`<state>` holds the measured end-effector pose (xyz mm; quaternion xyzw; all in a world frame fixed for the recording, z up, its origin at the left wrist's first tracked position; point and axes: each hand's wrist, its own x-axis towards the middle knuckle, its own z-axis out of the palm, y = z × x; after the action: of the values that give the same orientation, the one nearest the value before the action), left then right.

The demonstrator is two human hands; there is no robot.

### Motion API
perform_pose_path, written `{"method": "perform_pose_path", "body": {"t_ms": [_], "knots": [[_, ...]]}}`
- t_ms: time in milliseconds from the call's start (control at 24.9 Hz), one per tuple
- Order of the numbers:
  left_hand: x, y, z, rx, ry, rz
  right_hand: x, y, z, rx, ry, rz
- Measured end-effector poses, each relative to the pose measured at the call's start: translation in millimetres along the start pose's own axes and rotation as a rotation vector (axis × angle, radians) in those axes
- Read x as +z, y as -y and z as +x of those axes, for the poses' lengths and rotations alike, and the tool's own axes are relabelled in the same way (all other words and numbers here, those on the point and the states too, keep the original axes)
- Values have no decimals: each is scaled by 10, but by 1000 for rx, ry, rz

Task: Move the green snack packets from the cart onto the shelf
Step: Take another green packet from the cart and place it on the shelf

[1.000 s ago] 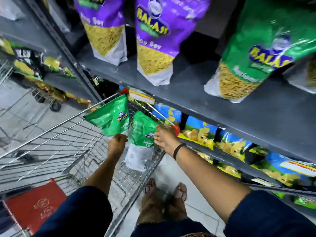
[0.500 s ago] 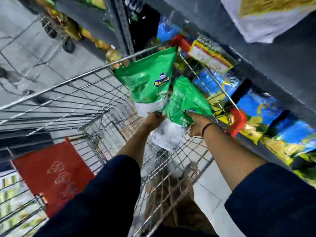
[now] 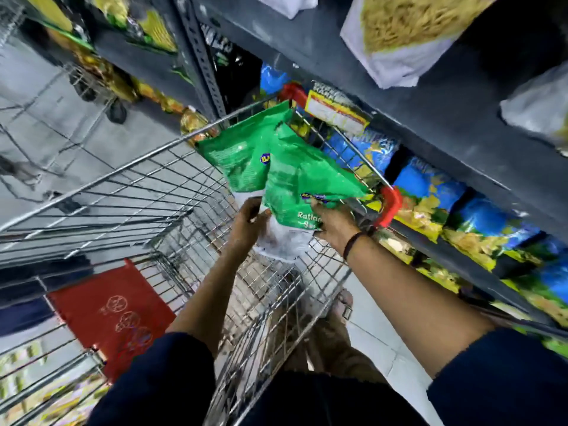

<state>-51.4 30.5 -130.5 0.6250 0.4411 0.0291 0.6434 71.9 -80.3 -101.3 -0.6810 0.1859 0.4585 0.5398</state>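
Two green snack packets stand above the wire cart (image 3: 129, 192). My left hand (image 3: 247, 221) grips the clear bottom of the left green packet (image 3: 236, 161). My right hand (image 3: 333, 221) holds the right green packet (image 3: 295, 182), which overlaps the first one and shows white lettering. Both packets are upright, over the cart's far right corner, close to the red handle end (image 3: 388, 206). The grey shelf (image 3: 430, 112) runs above and to the right.
A red child-seat flap (image 3: 107, 312) is on the cart's near left. Blue and yellow snack packets (image 3: 430, 195) fill the lower shelf on the right. Sev packets (image 3: 408, 32) stand on the upper shelf. Another cart's wheel (image 3: 118, 110) is at far left.
The camera has tilted down and swung, so the upper shelf's purple packets left the view. Both hands brought the two green packets together; the right one now overlaps the left.
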Motion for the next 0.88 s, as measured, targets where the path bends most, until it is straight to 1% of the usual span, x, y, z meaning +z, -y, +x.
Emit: {"method": "perform_pose_path", "body": {"t_ms": [80, 161, 241, 321, 402, 482, 562, 643, 723, 844, 884], "knots": [[-160, -232, -218, 61, -35, -20, 39, 138, -318, -119, 29, -31], [-214, -609, -639, 188, -60, 2, -101, 310, -772, -281, 58, -38], [-264, -838, -860, 293, -98, 43, -165, 451, -1029, -449, 87, -88], [-188, -1079, -1074, 407, -103, 84, -337, 584, -1315, -569, 69, -100], [52, -1367, -1273, 505, -85, 124, -723, 704, -1580, -672, 13, -82], [433, -1689, -1418, 616, -27, 179, -1192, 846, -1832, -740, -95, -117], [858, -1912, -1521, 717, 78, 185, -1667, 977, -2049, -764, -221, -152], [1516, -2119, -1651, 815, 156, 202, -2364, 1081, -2233, -862, -355, -111], [2195, -2293, -1781, 871, 198, 205, -2998, 1193, -2394, -907, -465, -84], [3161, -2541, -1855, 930, 263, 230, -3850, 1370, -2441, -930, -552, -4], [3454, -2631, -1833, 916, 287, 230, -4093, 1451, -2395, -919, -575, 22]]}}
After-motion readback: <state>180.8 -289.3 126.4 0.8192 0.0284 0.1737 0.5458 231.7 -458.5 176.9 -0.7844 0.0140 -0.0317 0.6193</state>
